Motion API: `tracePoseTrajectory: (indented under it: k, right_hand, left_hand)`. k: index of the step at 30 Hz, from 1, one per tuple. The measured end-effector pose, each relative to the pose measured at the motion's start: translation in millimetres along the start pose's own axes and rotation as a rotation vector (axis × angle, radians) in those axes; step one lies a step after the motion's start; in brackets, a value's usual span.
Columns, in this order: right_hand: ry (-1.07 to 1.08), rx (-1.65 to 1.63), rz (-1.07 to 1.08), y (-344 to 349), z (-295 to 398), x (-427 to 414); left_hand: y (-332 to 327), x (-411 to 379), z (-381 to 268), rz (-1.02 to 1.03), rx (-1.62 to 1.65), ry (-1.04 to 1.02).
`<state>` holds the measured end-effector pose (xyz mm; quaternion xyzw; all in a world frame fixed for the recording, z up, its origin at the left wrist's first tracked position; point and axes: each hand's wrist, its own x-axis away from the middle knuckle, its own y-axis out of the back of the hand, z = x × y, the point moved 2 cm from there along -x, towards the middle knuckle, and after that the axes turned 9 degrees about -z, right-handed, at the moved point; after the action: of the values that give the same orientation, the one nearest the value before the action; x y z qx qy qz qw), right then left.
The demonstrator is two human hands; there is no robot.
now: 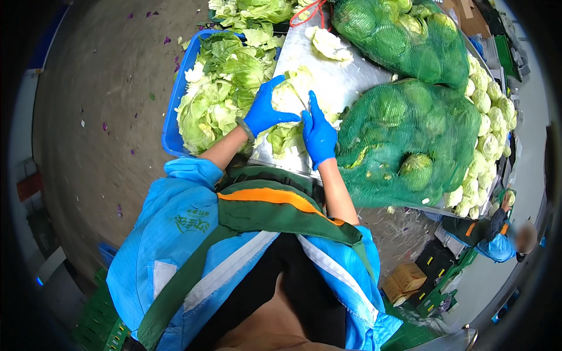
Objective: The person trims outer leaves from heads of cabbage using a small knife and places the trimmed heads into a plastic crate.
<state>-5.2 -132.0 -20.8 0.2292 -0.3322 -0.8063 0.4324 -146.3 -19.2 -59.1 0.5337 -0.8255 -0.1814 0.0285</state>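
Note:
My left hand (268,109), in a blue glove, grips the left side of a pale cabbage head (286,99), fingers at its far side and thumb at its near side. My right hand (319,134), also gloved in blue, is at the cabbage's right side with thumb and forefinger pointing away from me. A thin dark line runs by its fingertips; whether it is a blade or a gap in the leaves I cannot tell. Loose cabbage leaves (283,139) lie under and around the hands on the metal tabletop (303,48).
To the left stands a blue crate (169,127) heaped with leaves. Green mesh sacks of cabbages (408,131) (404,39) crowd the right. Beyond them are piled trimmed cabbages (487,145). A loose leaf (329,45) and red cord (309,13) lie farther off. Another person (487,234) works at far right.

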Motion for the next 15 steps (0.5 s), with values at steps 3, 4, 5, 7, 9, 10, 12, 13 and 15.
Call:
tracePoseTrajectory:
  k: [3,4,5,7,9,10,12,13,15]
  right_hand:
    - [-0.290,-0.107,-0.023,-10.0,-20.5,-19.9]
    - [-0.465,-0.393,-0.049,-21.2,-52.6,-26.5]
    - [-0.632,-0.687,-0.066,-33.4,-79.3,-29.3]
    - [-0.687,-0.721,-0.016,-31.1,-83.2,-21.6]
    - [-0.714,-0.742,0.000,-26.5,-82.7,-7.7]
    - [-0.715,-0.749,-0.007,-24.2,-81.0,1.6]
    - [-0.690,-0.781,-0.019,-20.1,-77.0,22.0]
    - [-0.676,-0.805,-0.019,-15.3,-67.3,32.6]
    - [-0.697,-0.843,0.022,-11.9,-65.2,43.9]
  left_hand:
    - [-8.1,9.0,-8.2,-0.026,-0.128,-0.136]
    - [-10.7,11.7,-14.4,0.016,-0.154,-0.218]
    - [-9.3,14.6,-15.8,0.040,-0.151,-0.237]
    - [4.9,11.3,-14.1,0.121,-0.073,-0.218]
    - [21.2,13.8,-23.2,0.052,-0.202,-0.202]
    - [30.0,17.0,-25.2,0.018,-0.269,-0.192]
    - [44.7,30.1,-7.9,0.003,-0.379,-0.079]
    - [48.5,36.7,-4.2,0.018,-0.440,0.002]
    - [33.2,45.3,-9.7,0.035,-0.315,0.122]
